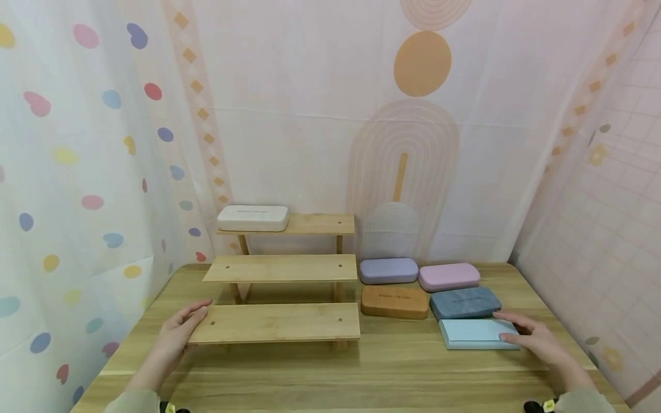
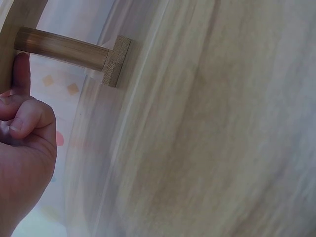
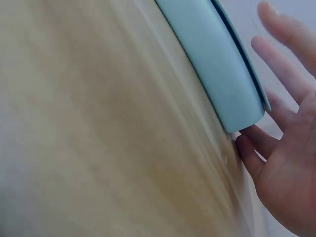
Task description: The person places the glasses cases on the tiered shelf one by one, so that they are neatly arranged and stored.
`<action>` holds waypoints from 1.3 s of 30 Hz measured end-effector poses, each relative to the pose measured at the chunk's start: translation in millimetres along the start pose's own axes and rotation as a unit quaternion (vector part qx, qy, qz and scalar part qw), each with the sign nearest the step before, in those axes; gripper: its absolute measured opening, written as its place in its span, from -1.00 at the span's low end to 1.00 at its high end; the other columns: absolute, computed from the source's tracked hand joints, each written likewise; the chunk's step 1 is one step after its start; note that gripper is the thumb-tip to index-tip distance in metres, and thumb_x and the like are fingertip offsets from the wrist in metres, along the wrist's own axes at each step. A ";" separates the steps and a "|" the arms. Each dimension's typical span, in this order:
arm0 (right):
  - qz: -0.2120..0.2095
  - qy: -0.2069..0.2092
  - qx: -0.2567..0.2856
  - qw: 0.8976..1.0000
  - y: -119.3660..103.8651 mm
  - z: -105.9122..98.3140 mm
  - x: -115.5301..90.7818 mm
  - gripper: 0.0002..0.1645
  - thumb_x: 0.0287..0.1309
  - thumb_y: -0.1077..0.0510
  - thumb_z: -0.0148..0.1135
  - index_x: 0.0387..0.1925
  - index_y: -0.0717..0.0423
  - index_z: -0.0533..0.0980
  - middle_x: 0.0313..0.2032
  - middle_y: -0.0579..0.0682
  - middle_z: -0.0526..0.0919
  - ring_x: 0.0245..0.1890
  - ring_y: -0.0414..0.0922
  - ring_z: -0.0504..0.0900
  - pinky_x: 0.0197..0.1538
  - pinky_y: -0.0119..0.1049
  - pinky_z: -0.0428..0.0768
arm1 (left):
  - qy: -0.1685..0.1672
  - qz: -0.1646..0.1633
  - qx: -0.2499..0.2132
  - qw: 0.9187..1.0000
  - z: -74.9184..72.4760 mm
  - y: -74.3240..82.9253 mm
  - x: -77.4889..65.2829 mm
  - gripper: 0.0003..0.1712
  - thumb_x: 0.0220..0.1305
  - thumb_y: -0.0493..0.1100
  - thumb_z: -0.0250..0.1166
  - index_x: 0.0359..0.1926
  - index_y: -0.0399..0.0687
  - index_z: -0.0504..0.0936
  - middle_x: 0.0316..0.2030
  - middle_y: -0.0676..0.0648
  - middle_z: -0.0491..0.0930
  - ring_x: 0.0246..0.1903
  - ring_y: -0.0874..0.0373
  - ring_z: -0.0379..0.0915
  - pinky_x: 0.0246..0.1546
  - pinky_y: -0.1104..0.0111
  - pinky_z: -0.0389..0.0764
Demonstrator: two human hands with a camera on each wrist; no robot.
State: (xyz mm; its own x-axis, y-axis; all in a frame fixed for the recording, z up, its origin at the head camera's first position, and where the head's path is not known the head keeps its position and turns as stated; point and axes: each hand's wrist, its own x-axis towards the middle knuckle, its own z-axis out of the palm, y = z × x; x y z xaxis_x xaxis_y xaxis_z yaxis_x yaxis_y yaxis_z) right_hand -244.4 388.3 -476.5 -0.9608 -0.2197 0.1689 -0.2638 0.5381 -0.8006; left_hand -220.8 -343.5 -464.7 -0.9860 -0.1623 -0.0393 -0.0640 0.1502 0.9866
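My left hand point(image 1: 175, 334) holds the left end of the lowest board of a three-step wooden display stand point(image 1: 279, 323). In the left wrist view some of its fingers point(image 2: 34, 116) are curled, and one reaches up by the board beside a round wooden post point(image 2: 64, 48). My right hand point(image 1: 539, 341) is at the right end of a light blue glasses case point(image 1: 467, 334) lying on the table. Spread fingers point(image 3: 281, 64) show around that end in the right wrist view, with lower fingertips right at its bottom edge.
A white glasses case point(image 1: 253, 219) sits on the top step, at the left. Behind the light blue case lie a lavender case point(image 1: 389, 271), a pink case point(image 1: 449, 277), a brown case point(image 1: 394, 302) and a dark blue case point(image 1: 466, 303). Patterned curtains point(image 1: 299, 137) enclose the wooden table point(image 1: 392, 373).
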 end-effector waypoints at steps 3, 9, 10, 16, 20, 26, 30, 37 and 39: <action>-0.002 0.000 0.000 1.000 3.0 1.7 -1.2 -0.51 0.17 0.22 0.33 0.16 0.20 0.53 0.10 -0.36 0.42 0.00 -0.70 0.21 -0.05 -0.68 0.25 | 0.000 0.000 -0.011 1.000 0.6 -0.6 0.4 -0.80 0.40 0.08 0.18 -0.02 0.45 0.62 -0.26 0.27 0.59 -0.74 0.34 0.23 -0.74 0.51 0.28; 0.004 0.000 -0.007 1.000 5.7 3.9 -2.5 -0.47 0.13 0.20 0.37 0.17 0.13 0.54 0.12 -0.30 0.37 0.00 -0.71 0.16 -0.06 -0.64 0.22 | -0.003 0.003 -0.030 1.000 0.3 -1.7 1.3 -0.81 0.40 0.05 0.19 -0.04 0.45 0.64 -0.28 0.25 0.61 -0.76 0.35 0.23 -0.76 0.52 0.27; 0.000 -0.002 -0.012 1.000 5.4 3.8 -2.3 -0.46 0.12 0.20 0.37 0.17 0.12 0.54 0.14 -0.28 0.38 0.01 -0.72 0.14 -0.02 -0.56 0.24 | -0.003 0.004 -0.031 1.000 0.1 -1.9 1.3 -0.81 0.40 0.04 0.19 -0.04 0.45 0.64 -0.28 0.25 0.61 -0.76 0.35 0.22 -0.76 0.52 0.27; -0.009 -0.042 -0.061 0.997 -0.1 3.0 -1.0 -0.37 0.07 0.17 0.40 0.23 0.10 0.49 0.26 0.30 0.32 0.23 -0.21 0.26 0.06 0.01 0.33 | -0.005 0.004 -0.034 0.999 -0.6 -2.7 2.0 -0.82 0.40 0.04 0.19 -0.06 0.47 0.64 -0.27 0.25 0.61 -0.76 0.34 0.22 -0.77 0.52 0.26; -0.016 -0.068 -0.072 0.995 -1.9 3.8 1.3 -0.24 0.01 0.16 0.44 0.28 0.15 0.42 0.24 0.50 0.21 0.19 0.43 0.21 0.01 0.34 0.29 | -0.006 0.005 -0.037 0.999 -0.7 -3.4 2.6 -0.82 0.40 0.03 0.19 -0.06 0.46 0.65 -0.27 0.25 0.61 -0.77 0.34 0.21 -0.78 0.52 0.25; -0.039 -0.055 -0.115 0.991 1.4 7.1 4.2 -0.17 -0.13 0.15 0.53 0.25 0.18 0.43 0.16 0.51 0.27 0.09 0.43 0.32 -0.03 0.30 0.36 | -0.007 0.005 -0.043 0.999 -1.0 -4.3 2.8 -0.82 0.40 0.02 0.19 -0.07 0.47 0.65 -0.27 0.24 0.62 -0.79 0.35 0.20 -0.79 0.53 0.25; -0.047 -0.045 -0.128 0.990 3.6 8.9 5.8 -0.15 -0.19 0.17 0.56 0.21 0.23 0.44 0.12 0.49 0.33 0.06 0.37 0.37 -0.04 0.20 0.39 | -0.006 0.003 -0.044 0.999 -1.0 -4.2 2.6 -0.82 0.40 0.03 0.19 -0.08 0.47 0.65 -0.28 0.23 0.62 -0.79 0.35 0.19 -0.79 0.52 0.25; -0.029 -0.029 -0.126 0.991 4.1 10.1 5.6 -0.17 -0.23 0.14 0.60 0.17 0.22 0.49 0.13 0.42 0.39 0.07 0.28 0.37 -0.02 -0.04 0.38 | -0.009 0.000 -0.036 0.999 -0.6 -2.1 1.7 -0.81 0.41 0.05 0.17 -0.04 0.45 0.63 -0.28 0.20 0.61 -0.79 0.34 0.19 -0.79 0.51 0.25; -0.026 -0.025 -0.126 0.991 3.6 10.4 5.5 -0.19 -0.24 0.13 0.60 0.15 0.20 0.50 0.13 0.38 0.42 0.08 0.25 0.37 -0.02 -0.14 0.36 | -0.009 0.001 -0.036 0.999 -0.7 -2.0 1.5 -0.81 0.41 0.05 0.17 -0.03 0.44 0.63 -0.28 0.20 0.60 -0.80 0.34 0.19 -0.79 0.51 0.26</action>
State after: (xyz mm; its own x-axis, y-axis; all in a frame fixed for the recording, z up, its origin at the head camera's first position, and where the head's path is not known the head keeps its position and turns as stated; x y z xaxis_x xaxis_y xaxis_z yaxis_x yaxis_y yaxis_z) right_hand -249.8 380.6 -484.4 -0.9414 -0.2891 0.1735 -0.3324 0.7097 -0.6212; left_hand -222.0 -344.6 -466.7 -0.9887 -0.1443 -0.0397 -0.0516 0.0792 0.9955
